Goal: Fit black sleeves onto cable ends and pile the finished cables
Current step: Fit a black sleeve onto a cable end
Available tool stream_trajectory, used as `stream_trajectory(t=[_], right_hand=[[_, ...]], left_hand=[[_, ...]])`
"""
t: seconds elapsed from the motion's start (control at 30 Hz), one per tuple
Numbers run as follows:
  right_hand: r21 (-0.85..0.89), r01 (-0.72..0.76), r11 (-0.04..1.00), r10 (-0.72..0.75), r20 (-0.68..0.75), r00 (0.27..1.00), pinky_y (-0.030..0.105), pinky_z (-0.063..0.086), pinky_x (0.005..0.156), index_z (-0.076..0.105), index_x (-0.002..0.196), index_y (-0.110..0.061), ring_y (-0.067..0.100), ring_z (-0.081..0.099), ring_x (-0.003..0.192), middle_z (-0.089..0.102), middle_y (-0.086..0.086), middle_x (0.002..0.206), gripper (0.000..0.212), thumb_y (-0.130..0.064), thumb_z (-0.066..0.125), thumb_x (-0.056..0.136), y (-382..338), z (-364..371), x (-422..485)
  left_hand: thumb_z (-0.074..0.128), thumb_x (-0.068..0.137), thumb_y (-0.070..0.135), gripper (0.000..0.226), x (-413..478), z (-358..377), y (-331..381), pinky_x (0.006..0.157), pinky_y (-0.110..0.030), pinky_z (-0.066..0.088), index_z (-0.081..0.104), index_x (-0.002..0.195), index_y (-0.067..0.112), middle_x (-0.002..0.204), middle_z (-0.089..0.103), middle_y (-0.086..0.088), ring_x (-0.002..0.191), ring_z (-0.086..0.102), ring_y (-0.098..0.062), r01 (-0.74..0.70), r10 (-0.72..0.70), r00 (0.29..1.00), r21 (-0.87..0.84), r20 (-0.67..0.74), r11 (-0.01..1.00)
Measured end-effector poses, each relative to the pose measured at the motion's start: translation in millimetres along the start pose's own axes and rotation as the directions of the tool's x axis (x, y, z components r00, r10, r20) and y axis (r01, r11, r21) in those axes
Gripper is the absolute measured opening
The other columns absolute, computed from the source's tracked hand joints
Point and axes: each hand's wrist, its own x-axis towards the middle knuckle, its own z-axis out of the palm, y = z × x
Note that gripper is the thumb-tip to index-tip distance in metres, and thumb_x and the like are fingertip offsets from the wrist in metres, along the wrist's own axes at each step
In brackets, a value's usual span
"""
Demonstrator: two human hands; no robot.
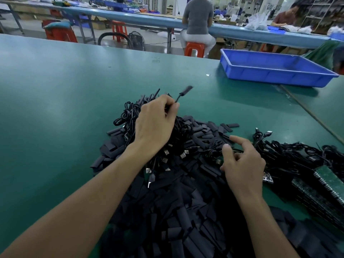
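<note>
Your left hand (156,125) pinches a cable (177,99) between thumb and fingertips; its sleeved end (186,89) juts up past them, above the cable pile (128,112). Your right hand (243,164) sits low over the black sleeves (186,211), thumb and forefinger apart, other fingers curled; whether they hold anything is unclear.

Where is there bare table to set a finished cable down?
Bare: the green table left of the sleeve heap and left hand gripping a cable, and the strip between the piles and the blue tray. Crowded: the centre, and the right side with the cable pile and circuit boards.
</note>
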Motion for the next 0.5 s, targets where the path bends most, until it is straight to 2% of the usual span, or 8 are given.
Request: stream_trajectory(t=[0.07, 0.13, 0.2, 0.27, 0.3, 0.33, 0.43, 0.5], right_hand=[[-0.030, -0.029, 0.999, 0.029, 0.014, 0.999, 0.037, 0.054, 0.056, 0.056, 0.100, -0.035, 0.017, 0.063, 0.051, 0.063, 0.002, 0.052, 0.018, -0.043, 0.049, 0.086, -3.1, -1.7, -1.7], [-0.080, -0.031, 0.996, 0.032, 0.016, 0.999, 0.040, 0.052, 0.055, 0.053, 0.095, -0.029, 0.018, 0.060, 0.053, 0.060, 0.003, 0.054, 0.019, -0.040, 0.046, 0.081, -3.5, -2.3, -0.7], [-0.147, -0.007, 0.989, 0.009, 0.013, 1.000, 0.041, 0.050, 0.055, 0.052, 0.088, -0.024, 0.014, 0.056, 0.056, 0.060, -0.004, 0.061, 0.004, -0.027, 0.050, 0.087, -1.3, -1.3, 2.2], [-0.109, 0.067, 0.992, -0.062, 0.049, 0.997, 0.038, 0.047, 0.052, 0.051, 0.085, -0.023, 0.010, 0.053, 0.054, 0.059, -0.004, 0.064, 0.010, -0.017, 0.051, 0.093, 0.8, 0.2, 2.1], [-0.073, 0.125, 0.989, -0.120, 0.073, 0.990, 0.029, 0.043, 0.050, 0.052, 0.085, -0.023, 0.008, 0.052, 0.055, 0.057, -0.005, 0.063, 0.011, -0.018, 0.050, 0.095, -0.1, 0.6, 1.0], [-0.038, 0.176, 0.984, -0.172, 0.091, 0.981, 0.020, 0.038, 0.050, 0.053, 0.085, -0.023, 0.006, 0.051, 0.056, 0.056, -0.007, 0.064, 0.012, -0.022, 0.048, 0.095, -2.0, 1.6, -0.2], [0.035, 0.262, 0.964, -0.265, 0.127, 0.956, 0.015, 0.038, 0.054, 0.059, 0.092, -0.021, 0.006, 0.051, 0.060, 0.060, -0.011, 0.074, 0.018, -0.024, 0.044, 0.101, -3.2, 5.9, -1.9], [0.028, 0.252, 0.967, -0.252, 0.202, 0.946, 0.022, 0.045, 0.058, 0.060, 0.098, -0.024, 0.008, 0.056, 0.064, 0.064, -0.015, 0.084, 0.019, -0.019, 0.043, 0.106, 0.1, 8.6, -1.4]], left_hand=[[0.058, 0.100, 0.032, 0.013, 6.9, -2.6, -3.5, 0.073, -0.035, 0.053, 0.066, 0.106, 0.024, 0.090, 0.069, 0.009, 0.079, 0.065, -0.018, 0.088, -0.088, 0.996, 0.081, -0.011, 0.993], [0.057, 0.099, 0.026, 0.019, 11.3, -7.4, -5.9, 0.067, -0.030, 0.049, 0.060, 0.118, 0.023, 0.094, 0.071, 0.008, 0.080, 0.064, -0.016, 0.106, -0.099, 0.993, 0.118, -0.060, 0.987], [0.056, 0.098, 0.019, 0.027, 14.1, -12.9, -8.9, 0.069, -0.027, 0.043, 0.054, 0.125, 0.021, 0.092, 0.069, 0.007, 0.080, 0.060, -0.014, 0.110, -0.099, 0.990, 0.105, -0.100, 0.988], [0.054, 0.097, 0.015, 0.026, 16.0, -16.3, -11.9, 0.079, -0.034, 0.046, 0.056, 0.122, 0.021, 0.090, 0.066, 0.004, 0.083, 0.060, -0.017, 0.127, -0.118, 0.987, 0.085, -0.107, 0.988], [0.054, 0.097, 0.014, 0.024, 16.1, -17.6, -12.6, 0.083, -0.032, 0.045, 0.058, 0.119, 0.022, 0.088, 0.064, 0.006, 0.081, 0.060, -0.016, 0.141, -0.133, 0.985, 0.072, -0.109, 0.987], [0.055, 0.097, 0.014, 0.022, 16.1, -18.6, -12.3, 0.084, -0.023, 0.042, 0.061, 0.115, 0.023, 0.086, 0.062, 0.011, 0.077, 0.058, -0.010, 0.155, -0.149, 0.982, 0.047, -0.120, 0.987], [0.058, 0.096, 0.013, 0.017, 19.8, -21.9, -9.3, 0.073, 0.006, 0.027, 0.066, 0.107, 0.023, 0.087, 0.062, 0.014, 0.068, 0.051, 0.006, 0.172, -0.170, 0.971, -0.005, -0.169, 0.985], [0.057, 0.097, 0.014, 0.019, 22.5, -23.9, -9.1, 0.079, 0.003, 0.029, 0.069, 0.109, 0.023, 0.095, 0.068, 0.009, 0.074, 0.054, 0.002, 0.177, -0.169, 0.975, 0.046, -0.144, 0.983]])
